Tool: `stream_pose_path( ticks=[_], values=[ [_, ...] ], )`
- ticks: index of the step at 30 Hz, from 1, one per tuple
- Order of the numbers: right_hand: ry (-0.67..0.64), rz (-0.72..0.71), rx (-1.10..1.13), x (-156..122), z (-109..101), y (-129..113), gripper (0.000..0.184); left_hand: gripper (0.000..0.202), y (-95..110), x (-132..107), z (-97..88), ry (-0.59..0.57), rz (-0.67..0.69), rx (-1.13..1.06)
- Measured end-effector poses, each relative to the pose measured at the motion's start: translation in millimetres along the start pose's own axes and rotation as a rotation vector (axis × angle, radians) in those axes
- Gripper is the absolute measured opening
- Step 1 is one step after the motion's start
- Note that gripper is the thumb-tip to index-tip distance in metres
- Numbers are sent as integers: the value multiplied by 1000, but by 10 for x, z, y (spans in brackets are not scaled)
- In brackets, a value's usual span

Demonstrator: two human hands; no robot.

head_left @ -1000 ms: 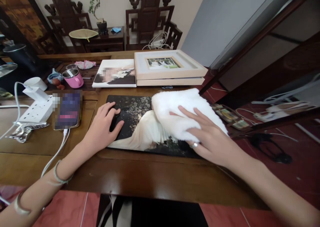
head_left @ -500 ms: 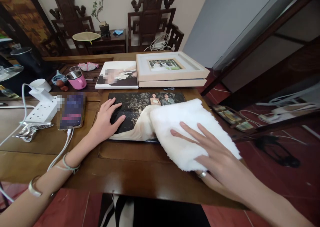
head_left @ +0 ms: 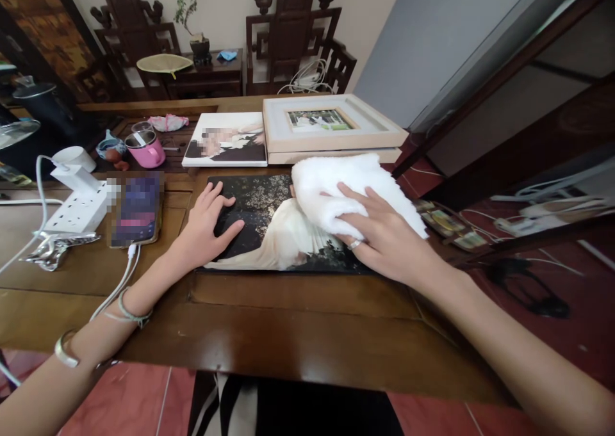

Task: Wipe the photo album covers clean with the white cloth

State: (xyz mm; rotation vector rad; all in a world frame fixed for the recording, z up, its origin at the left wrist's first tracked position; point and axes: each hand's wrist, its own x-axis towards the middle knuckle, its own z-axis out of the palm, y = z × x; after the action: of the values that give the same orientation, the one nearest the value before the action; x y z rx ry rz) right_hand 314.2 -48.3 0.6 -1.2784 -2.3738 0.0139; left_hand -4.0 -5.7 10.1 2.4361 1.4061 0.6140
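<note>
A dark photo panel (head_left: 254, 212) showing a pale wedding gown lies flat on the wooden table in front of me. My left hand (head_left: 209, 221) rests on its left edge with fingers spread. My right hand (head_left: 379, 234) grips a fluffy white cloth (head_left: 346, 183) and presses it over the panel's upper right part. A fold of the cloth is tucked between the thumb and fingers. The cloth hides the figures' heads and the panel's top right corner.
Behind the panel sit a white-edged photo print (head_left: 225, 141) and stacked pale frames (head_left: 331, 129). To the left are a phone (head_left: 139, 209) on a charging cable, a white power strip (head_left: 79, 202), a silver ornament (head_left: 60, 249) and a pink mug (head_left: 147, 149).
My right hand has slid the cloth away from me and slightly left, up the panel. The panel's lower right part now shows, while the pictured heads are covered. My left hand has stayed put.
</note>
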Motion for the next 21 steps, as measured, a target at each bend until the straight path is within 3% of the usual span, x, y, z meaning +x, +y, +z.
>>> stream_pose_path(
  ticks=[5,8,11,15,18,21],
  values=[
    [-3,-124,55,-459,-188,-510,21,47,9,-34,-46,-8,-17,-5],
    [-25,-187,87,-644,-322,-676,22,57,50,-27,-101,-34,-19,-9],
    [-28,-193,68,-593,-431,-594,24,61,122,8,-170,-44,-9,-2],
    [-20,-113,0,-243,-475,-264,27,62,204,56,-245,-37,-8,5],
    [0,-29,-43,0,-394,-69,25,63,199,64,-225,-32,-14,8],
    [7,-2,-53,52,-254,-21,25,62,139,68,-123,-8,-3,8]
  ],
)
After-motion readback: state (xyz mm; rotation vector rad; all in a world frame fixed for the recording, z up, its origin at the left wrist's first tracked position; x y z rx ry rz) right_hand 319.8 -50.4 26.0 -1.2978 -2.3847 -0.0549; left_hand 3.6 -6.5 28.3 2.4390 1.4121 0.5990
